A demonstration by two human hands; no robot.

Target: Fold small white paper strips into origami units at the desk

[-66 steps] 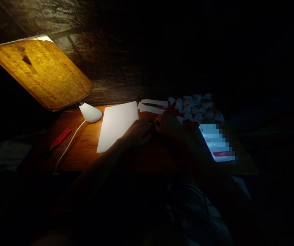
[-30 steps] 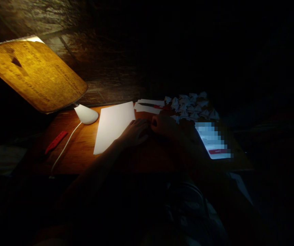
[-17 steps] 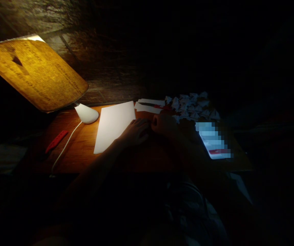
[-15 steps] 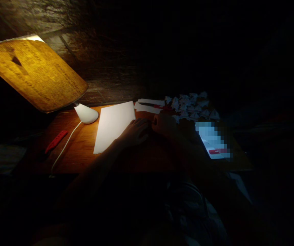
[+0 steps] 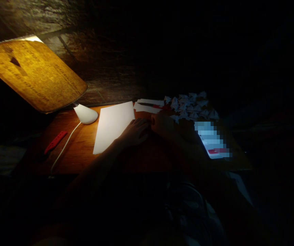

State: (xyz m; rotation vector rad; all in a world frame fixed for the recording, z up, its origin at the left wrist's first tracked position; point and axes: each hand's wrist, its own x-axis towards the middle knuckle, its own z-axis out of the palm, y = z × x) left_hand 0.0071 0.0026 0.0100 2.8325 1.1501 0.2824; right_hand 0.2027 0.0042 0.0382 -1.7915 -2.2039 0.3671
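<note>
The scene is very dark, lit only by a small lamp. My left hand (image 5: 134, 132) and my right hand (image 5: 163, 124) meet on the wooden table (image 5: 82, 150), fingers curled and pressed together over something small that I cannot make out. The left hand's edge rests beside a white sheet of paper (image 5: 112, 125). Just beyond the right hand lie cut white paper strips (image 5: 148, 106) and a pile of several small folded paper pieces (image 5: 191, 106).
A white lamp base (image 5: 85, 114) with its cable (image 5: 63, 148) stands at the left under a yellow-lit shade (image 5: 34, 73). A red knife-like tool (image 5: 54, 142) lies further left. A lit phone screen (image 5: 212, 140) sits at the right. A dark wall rises behind.
Both hands stay together at the same spot on the table. Only the camera view has shifted slightly.
</note>
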